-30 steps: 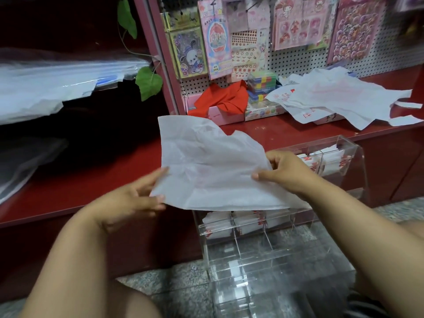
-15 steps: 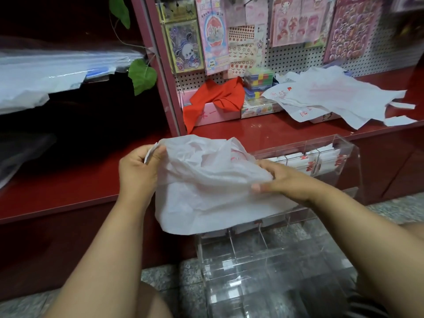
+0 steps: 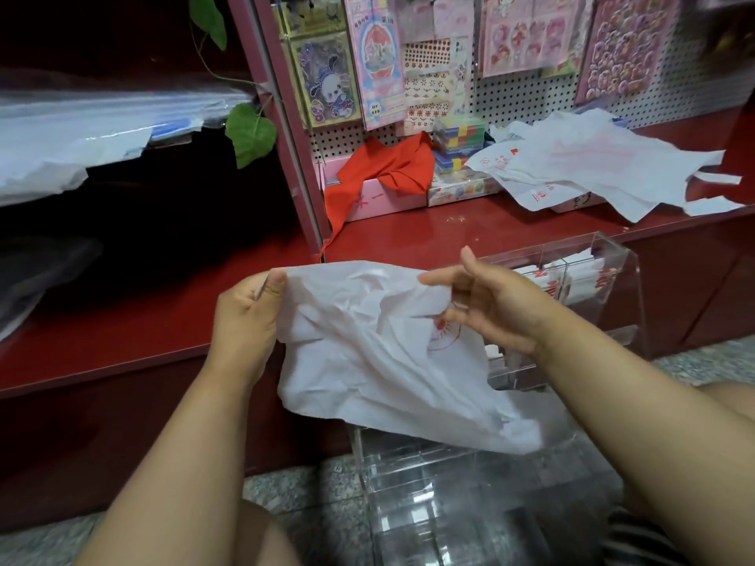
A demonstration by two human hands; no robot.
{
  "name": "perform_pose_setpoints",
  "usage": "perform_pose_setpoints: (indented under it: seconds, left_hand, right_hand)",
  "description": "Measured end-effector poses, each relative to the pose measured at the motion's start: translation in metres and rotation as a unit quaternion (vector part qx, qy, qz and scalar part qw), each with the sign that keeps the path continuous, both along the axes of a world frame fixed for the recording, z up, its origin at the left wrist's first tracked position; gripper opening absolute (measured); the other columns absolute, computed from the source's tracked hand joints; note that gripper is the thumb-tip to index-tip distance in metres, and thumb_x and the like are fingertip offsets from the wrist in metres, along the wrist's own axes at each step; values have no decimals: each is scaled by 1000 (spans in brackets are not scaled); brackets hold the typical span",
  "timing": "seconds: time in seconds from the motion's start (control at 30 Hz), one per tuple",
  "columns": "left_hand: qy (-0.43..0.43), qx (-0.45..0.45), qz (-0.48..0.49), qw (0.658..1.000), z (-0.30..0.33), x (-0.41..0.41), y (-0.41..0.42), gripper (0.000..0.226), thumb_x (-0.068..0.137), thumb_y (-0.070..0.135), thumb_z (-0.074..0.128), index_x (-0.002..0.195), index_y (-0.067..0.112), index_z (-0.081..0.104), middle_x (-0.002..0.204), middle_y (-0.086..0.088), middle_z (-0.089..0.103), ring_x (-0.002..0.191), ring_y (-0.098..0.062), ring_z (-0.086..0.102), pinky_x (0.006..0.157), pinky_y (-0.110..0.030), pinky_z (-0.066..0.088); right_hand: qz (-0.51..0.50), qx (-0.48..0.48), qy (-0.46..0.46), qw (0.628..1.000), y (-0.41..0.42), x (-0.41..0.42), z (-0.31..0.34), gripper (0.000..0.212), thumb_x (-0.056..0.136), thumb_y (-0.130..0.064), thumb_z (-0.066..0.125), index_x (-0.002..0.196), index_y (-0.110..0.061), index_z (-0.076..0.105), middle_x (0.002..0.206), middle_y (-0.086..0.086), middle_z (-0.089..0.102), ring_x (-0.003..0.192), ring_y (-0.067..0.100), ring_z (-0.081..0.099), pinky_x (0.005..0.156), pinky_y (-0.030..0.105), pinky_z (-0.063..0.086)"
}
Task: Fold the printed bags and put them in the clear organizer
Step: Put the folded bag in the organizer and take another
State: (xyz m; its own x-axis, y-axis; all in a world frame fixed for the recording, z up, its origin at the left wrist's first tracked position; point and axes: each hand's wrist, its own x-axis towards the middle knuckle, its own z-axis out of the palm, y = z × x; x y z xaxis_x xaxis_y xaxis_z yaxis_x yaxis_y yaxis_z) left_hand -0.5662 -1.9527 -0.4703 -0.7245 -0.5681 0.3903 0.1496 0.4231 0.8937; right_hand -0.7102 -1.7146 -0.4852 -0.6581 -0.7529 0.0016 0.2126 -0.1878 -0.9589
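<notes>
Your left hand [image 3: 245, 308] is clenched on the top left corner of the white bag [image 3: 367, 353], thumb over the edge. Your right hand [image 3: 490, 304] pinches the top right edge, with the other fingers spread loose. The bag hangs crumpled between them in the air, in front of the clear organizer [image 3: 613, 288], its lower right corner sagging across the organizer's front. A red round print shows on the bag just under your right fingers; the blur makes it unreadable.

The organizer stands on the speckled floor [image 3: 306, 496] against the red shelf [image 3: 122, 320], whose front edge runs just behind the bag. Folded bags [image 3: 572, 279] with red print sit in the organizer's top compartments, to the right of your right hand; the lower compartments, below the bag, look unfilled, though glare makes that hard to judge.

Above and behind the organizer, a heap of unfolded bags [image 3: 592, 165] with red logos lies on the shelf. Left of that heap are a stack of coloured blocks [image 3: 461, 136], a red cloth [image 3: 384, 165] draped over a pink box [image 3: 384, 202], and sticker sheets [image 3: 531, 34] on the pegboard. The shelf surface left of the organizer is bare.
</notes>
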Motion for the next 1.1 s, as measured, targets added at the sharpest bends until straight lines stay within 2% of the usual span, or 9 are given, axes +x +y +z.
perform_pose_setpoints:
  seconds: [0.07, 0.23, 0.3, 0.4, 0.63, 0.8, 0.93, 1.03, 1.1]
  left_hand:
    - [7, 9, 11, 1000, -3, 4, -9, 49, 98, 38, 51, 82, -7, 61, 77, -13, 56, 71, -18, 49, 55, -24, 42]
    - [12, 39, 28, 999, -8, 10, -25, 52, 100, 37, 48, 91, -14, 59, 84, -20, 61, 75, -25, 56, 59, -24, 47]
    - [12, 67, 45, 997, -11, 9, -28, 50, 102, 37, 47, 96, -11, 61, 90, -19, 63, 81, -25, 59, 64, -26, 50]
    - [15, 116, 71, 991, -12, 7, -28, 36, 102, 35, 46, 98, 6, 68, 103, -19, 69, 92, -28, 65, 77, -31, 55]
    - [20, 183, 101, 978, -13, 1, -25, 27, 102, 33, 49, 94, 17, 69, 105, -12, 71, 106, -31, 67, 95, -45, 53]
    - [25, 215, 115, 970, -13, 0, -21, 26, 102, 32, 50, 90, 18, 67, 100, -9, 71, 103, -30, 67, 95, -45, 53]
    - [37, 204, 105, 973, -11, 1, -17, 26, 103, 30, 48, 93, 15, 67, 113, -19, 68, 107, -33, 65, 95, -45, 52]
    - [38, 186, 86, 978, -10, 3, -14, 27, 103, 30, 46, 93, 15, 67, 110, -18, 68, 101, -29, 66, 92, -43, 53]
    - [33, 164, 73, 983, -10, 5, -15, 28, 103, 32, 47, 92, 16, 68, 105, -16, 69, 97, -28, 66, 88, -41, 53]
  right_hand:
    - [-59, 22, 70, 996, 7, -6, 3, 68, 47, -66, 82, 91, -14, 78, 104, 10, 72, 96, 17, 65, 89, 31, 51]
    - [-94, 37, 156, 983, 21, -13, 10, 26, 72, -33, 75, 92, -16, 75, 93, 5, 74, 85, 16, 67, 84, 31, 47]
    - [-49, -2, 135, 990, 23, -15, 8, 34, 66, -33, 83, 89, -16, 65, 84, 0, 68, 72, 13, 61, 77, 27, 49]
    - [42, 10, 131, 990, 24, -14, 3, 44, 59, -44, 87, 87, -21, 61, 94, 4, 63, 80, 18, 61, 82, 33, 53]
    - [124, 181, 237, 946, 18, 7, -5, 58, 68, 2, 81, 110, -35, 68, 119, 12, 62, 104, 15, 66, 95, 38, 53]
    - [107, 185, 270, 939, 12, 18, -3, 37, 70, -16, 81, 95, -26, 55, 88, 2, 61, 82, 13, 61, 85, 45, 52]
    - [131, 222, 291, 921, 18, 13, 9, 15, 81, -28, 75, 95, -27, 70, 100, -18, 64, 91, 2, 61, 87, 27, 45]
    - [141, 246, 267, 921, 17, 12, 2, 32, 77, -33, 76, 107, -43, 70, 121, -19, 62, 114, 8, 58, 105, 33, 42]
    - [98, 208, 232, 945, 17, 7, -1, 43, 67, -27, 81, 107, -37, 71, 117, -3, 67, 108, 20, 64, 102, 42, 47]
